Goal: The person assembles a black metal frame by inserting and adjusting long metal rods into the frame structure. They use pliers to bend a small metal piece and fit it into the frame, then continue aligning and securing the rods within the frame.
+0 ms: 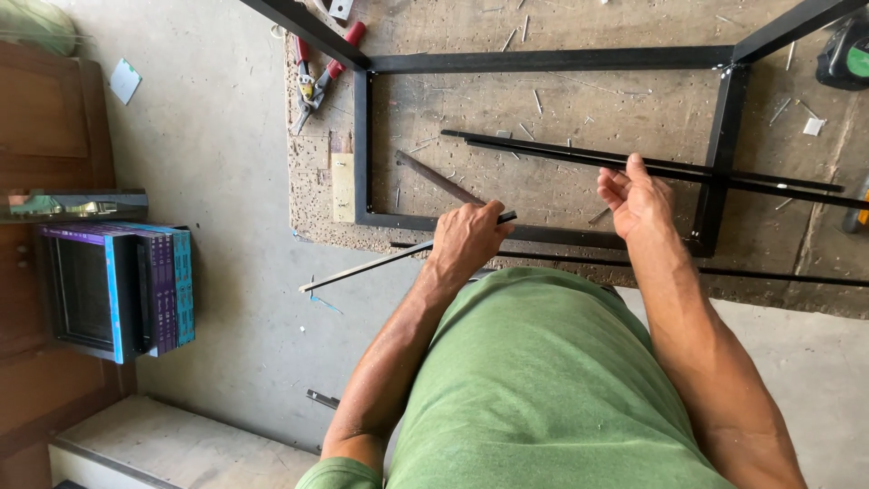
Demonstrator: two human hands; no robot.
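A: Looking down at the counter (579, 181), the left hand (466, 240) is wrapped closed around a thin flat metal strip (362, 267), which slants out past the counter's near edge over the concrete floor (226, 181).

B: And the right hand (638, 204)?

A: Its grip is loose, fingers half curled and holding nothing, just touching or hovering at the long black rods (561, 152) that lie across the black rectangular frame (543, 60) (hard to tell which from this angle).

B: How would that strip handle?

A: Light and stiff, I'd judge, though long enough to flex and wag at the free end. Bare metal can be slick and sharp along its edges, so a hold nearer the middle would steady it better than the end grip shown.

B: Room to move?

A: Tight on the counter: frame rails box in the middle, a rusty bar (439, 178) lies inside it, red-handled snips (317, 77) sit by the far left corner, and small metal offcuts are scattered about. The left side over the floor is open until the stacked boxes (136, 285).
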